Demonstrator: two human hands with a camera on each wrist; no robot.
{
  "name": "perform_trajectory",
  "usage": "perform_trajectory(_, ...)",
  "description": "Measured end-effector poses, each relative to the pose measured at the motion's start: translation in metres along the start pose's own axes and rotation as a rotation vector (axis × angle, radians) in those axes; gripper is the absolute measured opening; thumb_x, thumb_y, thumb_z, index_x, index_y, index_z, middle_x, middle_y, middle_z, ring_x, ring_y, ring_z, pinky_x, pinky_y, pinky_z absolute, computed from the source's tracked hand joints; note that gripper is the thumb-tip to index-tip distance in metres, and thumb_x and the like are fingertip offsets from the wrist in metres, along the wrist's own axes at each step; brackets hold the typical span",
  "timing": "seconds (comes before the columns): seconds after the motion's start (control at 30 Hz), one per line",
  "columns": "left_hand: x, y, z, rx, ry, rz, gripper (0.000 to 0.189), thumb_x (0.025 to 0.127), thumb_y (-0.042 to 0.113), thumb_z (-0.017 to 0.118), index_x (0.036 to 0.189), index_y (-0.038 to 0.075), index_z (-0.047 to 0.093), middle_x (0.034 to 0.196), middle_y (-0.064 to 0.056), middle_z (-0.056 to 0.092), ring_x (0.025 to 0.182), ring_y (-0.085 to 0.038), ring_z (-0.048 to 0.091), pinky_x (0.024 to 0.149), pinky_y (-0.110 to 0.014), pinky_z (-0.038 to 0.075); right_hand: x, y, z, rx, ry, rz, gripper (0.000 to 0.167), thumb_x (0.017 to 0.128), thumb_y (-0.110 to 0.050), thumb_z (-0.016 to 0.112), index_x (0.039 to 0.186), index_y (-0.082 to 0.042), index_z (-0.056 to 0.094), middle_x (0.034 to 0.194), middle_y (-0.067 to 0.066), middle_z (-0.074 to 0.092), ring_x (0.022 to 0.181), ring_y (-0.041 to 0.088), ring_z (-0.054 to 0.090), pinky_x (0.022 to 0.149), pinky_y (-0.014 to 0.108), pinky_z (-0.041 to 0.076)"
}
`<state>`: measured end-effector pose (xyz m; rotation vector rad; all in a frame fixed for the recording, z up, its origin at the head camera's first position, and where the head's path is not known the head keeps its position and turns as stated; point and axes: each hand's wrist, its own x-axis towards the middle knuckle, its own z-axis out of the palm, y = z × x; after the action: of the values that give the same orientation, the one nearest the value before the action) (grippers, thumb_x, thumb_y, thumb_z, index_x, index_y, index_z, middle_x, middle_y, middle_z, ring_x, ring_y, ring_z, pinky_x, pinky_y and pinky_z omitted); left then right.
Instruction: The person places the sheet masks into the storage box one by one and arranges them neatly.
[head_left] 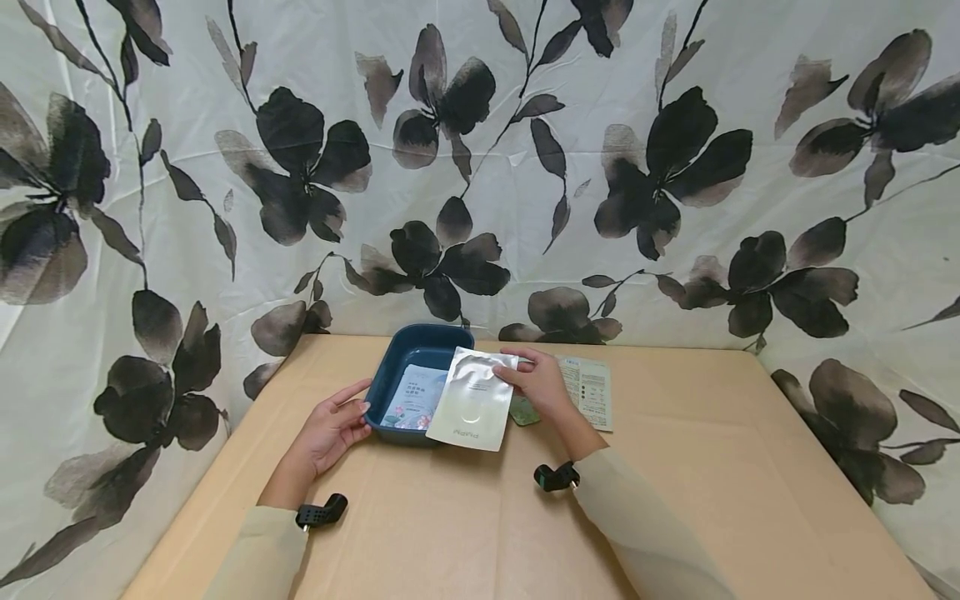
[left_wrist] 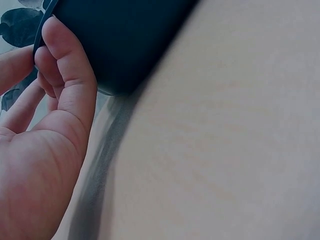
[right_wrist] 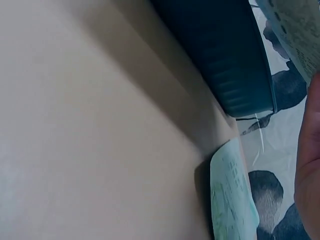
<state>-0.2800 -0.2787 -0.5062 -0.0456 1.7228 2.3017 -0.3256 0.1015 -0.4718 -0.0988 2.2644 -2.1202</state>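
Observation:
My left hand [head_left: 336,427] grips the left rim of a dark blue plastic basin [head_left: 388,360], thumb and fingers pinching its edge in the left wrist view. Inside the basin lies a light blue packet [head_left: 414,398] with pink flowers printed at its bottom. With my right hand [head_left: 542,385] I pinch the upper right corner of a shiny silver and pale green face mask packet [head_left: 474,402]. That packet overlaps the basin's right side in the head view and partly covers the blue packet.
Right of the basin, behind my right hand, flat packets lie on the tan table [head_left: 675,467]: a pale one with printed text [head_left: 592,392] and a green one [head_left: 522,412], partly hidden. A floral cloth [head_left: 540,275] hangs behind the table.

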Motion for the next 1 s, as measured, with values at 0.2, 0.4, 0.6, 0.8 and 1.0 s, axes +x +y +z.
perform_trajectory(0.2,0.0,0.0,0.0,0.002,-0.01,0.005,0.061,0.103,0.011,0.06,0.159,0.011,0.035,0.101,0.0,0.064,0.08,-0.012,0.064,0.076,-0.025,0.059,0.007,-0.002,0.009,0.04,-0.015,-0.003,0.049,0.087,-0.014,0.082,0.133,-0.008,0.068,0.115,0.017,0.075,0.086,0.019,0.075,0.071,0.034,0.064)
perform_trajectory(0.4,0.001,0.001,0.001,-0.001,-0.02,0.013,0.062,0.103,0.011,0.06,0.159,0.01,0.034,0.1,0.0,0.065,0.08,-0.012,0.063,0.075,-0.025,0.059,0.013,-0.005,0.017,0.062,-0.024,-0.027,0.047,0.088,-0.012,0.081,0.132,-0.006,0.067,0.11,0.018,0.076,0.075,0.015,0.071,0.067,0.032,0.061)
perform_trajectory(0.6,0.001,0.001,0.001,-0.005,-0.023,0.016,0.062,0.104,0.01,0.059,0.16,0.008,0.033,0.098,0.001,0.064,0.078,-0.011,0.062,0.075,-0.025,0.058,0.025,-0.006,0.026,0.061,-0.031,-0.049,0.05,0.088,-0.011,0.081,0.134,0.0,0.064,0.104,0.016,0.077,0.068,0.01,0.067,0.069,0.038,0.06)
perform_trajectory(0.8,0.001,0.0,0.002,-0.005,-0.015,0.023,0.061,0.104,0.009,0.058,0.16,0.008,0.033,0.096,0.002,0.065,0.077,-0.011,0.061,0.074,-0.025,0.058,0.035,-0.007,0.036,0.068,-0.052,-0.037,0.049,0.088,-0.011,0.081,0.134,-0.002,0.065,0.099,0.011,0.078,0.067,0.01,0.067,0.065,0.033,0.057)
perform_trajectory(1.0,0.002,-0.001,0.004,-0.014,-0.025,0.031,0.062,0.104,0.008,0.058,0.16,0.007,0.032,0.094,0.003,0.064,0.076,-0.01,0.061,0.074,-0.025,0.058,0.043,-0.009,0.045,0.082,-0.054,-0.054,0.047,0.087,-0.009,0.081,0.133,-0.005,0.068,0.092,0.01,0.076,0.07,0.012,0.067,0.064,0.033,0.057)
